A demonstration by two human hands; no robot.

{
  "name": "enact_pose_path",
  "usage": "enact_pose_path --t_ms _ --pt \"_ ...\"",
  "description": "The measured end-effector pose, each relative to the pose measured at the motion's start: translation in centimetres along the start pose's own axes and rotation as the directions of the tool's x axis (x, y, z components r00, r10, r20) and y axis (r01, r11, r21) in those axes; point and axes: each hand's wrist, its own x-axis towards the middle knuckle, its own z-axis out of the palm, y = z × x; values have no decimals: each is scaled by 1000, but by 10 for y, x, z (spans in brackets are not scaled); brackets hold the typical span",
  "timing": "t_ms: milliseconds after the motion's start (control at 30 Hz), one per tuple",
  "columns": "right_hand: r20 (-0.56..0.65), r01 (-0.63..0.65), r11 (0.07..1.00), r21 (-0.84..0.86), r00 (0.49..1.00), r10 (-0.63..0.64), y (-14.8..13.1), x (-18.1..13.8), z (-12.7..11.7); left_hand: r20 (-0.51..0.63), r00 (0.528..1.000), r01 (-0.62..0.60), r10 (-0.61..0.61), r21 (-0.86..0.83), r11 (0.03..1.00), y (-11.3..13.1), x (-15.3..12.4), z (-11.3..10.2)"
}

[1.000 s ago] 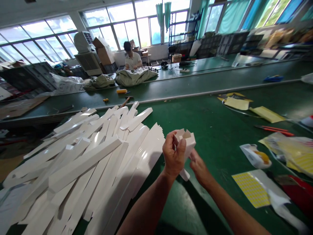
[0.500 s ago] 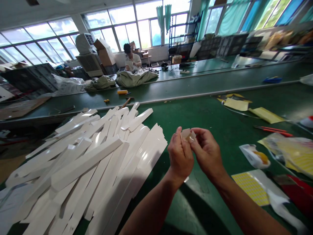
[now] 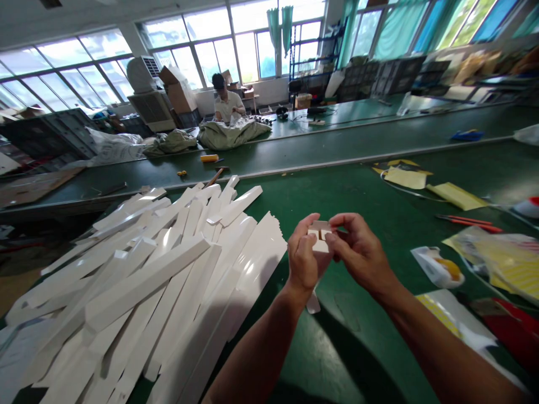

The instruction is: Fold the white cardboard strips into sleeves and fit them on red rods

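Observation:
Both my hands hold one long white cardboard box [image 3: 319,238] upright over the green table [image 3: 357,196]. My left hand [image 3: 304,259] wraps round its upper part, thumb by the top flaps. My right hand [image 3: 357,252] pinches the folded flaps at the box's top end. The box's lower end [image 3: 313,303] pokes out below my left wrist. To the left lies a big heap of flat and folded white boxes [image 3: 160,275].
Yellow sticker sheets [image 3: 438,314], plastic bags [image 3: 438,268], yellow papers [image 3: 406,177] and red-handled scissors [image 3: 467,221] lie on the right. Another person [image 3: 226,101] sits at a far table behind grey cloth [image 3: 233,132]. Windows and shelving stand at the back.
My right hand came up from the box's lower side to its top end. The open top flaps have been folded down and now look nearly flat under my fingers.

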Motion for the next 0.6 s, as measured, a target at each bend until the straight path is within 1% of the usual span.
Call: enact_pose_path --t_ms 33,67,100,133,200,233,267,300,367,433,467,533,600 --pt "79 -27 1000 9 997 26 -3 4 -3 -10 999 37 -38 -34 999 1 3 1" --pt "127 -3 1000 -17 992 5 -5 7 -6 -32 997 66 -68 -43 997 2 4 3" --pt "140 61 996 -68 989 -51 -6 9 -8 -69 994 80 -81 -25 997 1 5 5" --pt "127 137 982 -130 985 -121 -6 10 -9 -118 990 77 -74 15 997 0 6 6" --pt "79 253 939 -232 967 -241 -3 11 -10 -215 976 42 -16 112 993 -9 3 8" --pt "82 287 923 -255 958 -275 -1 10 -11 -241 970 9 27 147 989 -15 1 7" --pt "107 311 915 -258 950 -293 1 10 -12 -241 968 -32 73 171 985 -21 -2 5" --pt "147 326 913 -246 943 -298 2 10 -13 -216 969 -83 123 187 979 -28 -4 3" --pt "242 329 921 -208 930 -278 3 13 -18 -99 968 -209 232 204 957 -40 -9 -3" --pt "350 293 940 -175 911 -219 -1 19 -26 16 943 -329 333 208 921 -46 -12 -8" --pt "422 271 949 -164 889 -180 -4 23 -30 51 928 -370 368 211 905 -47 -13 -10" --pt "572 223 962 -157 814 -96 -11 32 -39 84 910 -413 405 230 881 -46 -14 -10" --pt "701 123 982 -146 713 15 -19 41 -47 111 911 -413 398 256 874 -44 -17 -7"
